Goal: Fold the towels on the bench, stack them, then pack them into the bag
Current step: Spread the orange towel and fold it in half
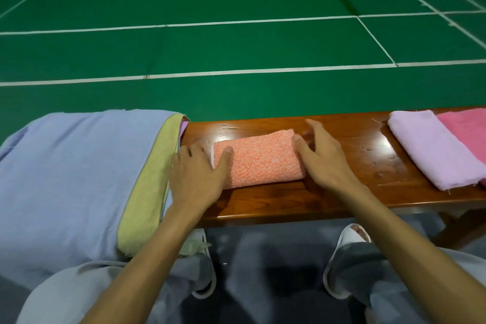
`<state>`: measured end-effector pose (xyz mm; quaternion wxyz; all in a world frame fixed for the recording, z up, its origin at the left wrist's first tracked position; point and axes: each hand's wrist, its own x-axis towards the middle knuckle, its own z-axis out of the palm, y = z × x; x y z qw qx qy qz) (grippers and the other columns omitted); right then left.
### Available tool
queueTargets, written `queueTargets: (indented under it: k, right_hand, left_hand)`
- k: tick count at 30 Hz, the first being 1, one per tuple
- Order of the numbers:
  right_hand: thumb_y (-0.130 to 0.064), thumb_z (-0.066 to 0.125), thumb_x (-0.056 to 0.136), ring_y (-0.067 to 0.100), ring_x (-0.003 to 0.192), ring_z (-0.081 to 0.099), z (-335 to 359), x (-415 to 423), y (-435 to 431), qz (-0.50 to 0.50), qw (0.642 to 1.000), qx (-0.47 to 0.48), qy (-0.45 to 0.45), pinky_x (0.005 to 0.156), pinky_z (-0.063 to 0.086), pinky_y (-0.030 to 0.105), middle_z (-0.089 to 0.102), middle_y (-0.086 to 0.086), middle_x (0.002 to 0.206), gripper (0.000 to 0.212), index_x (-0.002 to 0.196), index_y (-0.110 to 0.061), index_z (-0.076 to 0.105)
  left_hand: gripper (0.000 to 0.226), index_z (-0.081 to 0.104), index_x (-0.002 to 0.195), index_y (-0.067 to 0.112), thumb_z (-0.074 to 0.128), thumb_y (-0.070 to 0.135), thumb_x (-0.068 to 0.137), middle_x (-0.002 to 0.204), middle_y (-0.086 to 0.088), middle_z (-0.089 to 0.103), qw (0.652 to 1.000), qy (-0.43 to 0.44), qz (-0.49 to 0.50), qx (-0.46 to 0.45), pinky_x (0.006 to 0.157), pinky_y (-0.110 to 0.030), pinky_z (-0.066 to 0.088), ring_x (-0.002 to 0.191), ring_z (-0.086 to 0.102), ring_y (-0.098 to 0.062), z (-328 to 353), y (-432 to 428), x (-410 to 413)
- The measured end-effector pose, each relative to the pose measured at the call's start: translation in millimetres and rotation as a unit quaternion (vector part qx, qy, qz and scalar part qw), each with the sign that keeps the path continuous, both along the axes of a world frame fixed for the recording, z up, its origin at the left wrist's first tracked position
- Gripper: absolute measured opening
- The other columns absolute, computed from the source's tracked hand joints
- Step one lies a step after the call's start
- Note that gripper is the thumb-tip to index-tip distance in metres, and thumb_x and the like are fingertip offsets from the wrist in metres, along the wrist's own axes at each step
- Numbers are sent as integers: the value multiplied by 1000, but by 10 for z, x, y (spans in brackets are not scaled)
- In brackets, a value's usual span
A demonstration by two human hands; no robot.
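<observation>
Pressing folded orange towel [259, 159] on bench [349, 192], left hand [196, 176] and right hand [322, 158] flat, grip apart

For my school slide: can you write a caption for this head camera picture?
Both hands, left and right, press a folded orange towel flat on a wooden bench.

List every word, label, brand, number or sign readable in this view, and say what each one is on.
None: no readable text anywhere in this view.
Orange towel, lilac towel, pink towel, blue towel and yellow-green towel: no tags or print visible.
Wooden bench: only scratches and glare.
Green court floor: plain white lines, no lettering.
</observation>
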<state>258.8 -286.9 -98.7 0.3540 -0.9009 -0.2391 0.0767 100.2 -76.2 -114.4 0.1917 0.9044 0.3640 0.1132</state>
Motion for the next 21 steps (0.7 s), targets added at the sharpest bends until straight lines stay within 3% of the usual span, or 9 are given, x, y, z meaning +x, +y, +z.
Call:
queueTargets:
  k: [3,5,7,10,13,15,17,19,21]
  right_hand:
    - [-73,39,96,29,101,64,142,-78,30,-104,993,-56,21,86,51,43,67,4,104,69,118,-12,63]
    - [-83,33,91,28,83,65,165,-182,92,-88,988,-116,41,74,49,38,67,3,86,77,87,-13,64]
    - [-81,37,92,24,73,60,159,-273,179,-82,986,-136,46,67,43,35,62,0,75,72,75,-15,57]
    - [-72,46,95,31,85,61,190,-325,262,-95,983,-157,20,70,39,34,64,6,89,61,81,-14,55]
    - [-68,54,92,29,88,63,130,-275,193,-114,986,-101,74,72,46,36,65,2,92,53,85,-15,60]
    - [-62,61,87,24,89,67,87,-225,97,-127,980,16,155,79,56,44,70,-1,94,44,87,-18,66]
    - [-42,70,89,22,96,69,103,-197,-15,-152,939,175,253,83,59,46,70,2,101,23,92,-20,64]
    - [-24,74,88,22,102,66,130,-154,-158,-179,894,273,308,78,57,40,65,8,113,29,108,-12,58]
    - [-15,74,86,19,105,60,155,-109,-349,-180,891,295,295,76,52,35,56,5,119,44,121,-12,48]
  left_hand:
    - [87,66,96,20,24,95,83,83,-3,68,996,65,4,-62,75,-43,58,77,65,-22,151,26,-72]
    - [83,67,98,20,32,94,82,85,3,69,991,74,-11,-110,78,-40,58,78,66,-20,222,-20,-44]
    - [78,69,99,18,46,90,80,92,2,71,987,66,-5,-145,80,-39,57,82,66,-21,229,-101,48]
    - [71,70,84,18,60,87,67,83,-1,72,980,45,20,-194,78,-41,58,79,68,-22,204,-217,181]
    - [51,64,98,25,78,65,70,99,2,70,952,-37,44,-302,85,-44,58,92,67,-21,205,-248,279]
    - [50,60,115,22,85,43,78,111,1,69,902,-88,50,-419,85,-41,58,101,67,-20,247,-267,349]
    - [58,56,128,13,85,28,80,120,-5,68,832,-131,51,-537,87,-43,60,108,66,-24,299,-316,437]
    - [48,58,124,7,82,15,83,118,-11,70,804,-171,45,-567,87,-45,59,105,68,-25,326,-396,534]
    - [36,61,115,5,79,7,84,110,-12,72,783,-214,45,-582,74,-37,60,93,70,-22,319,-509,673]
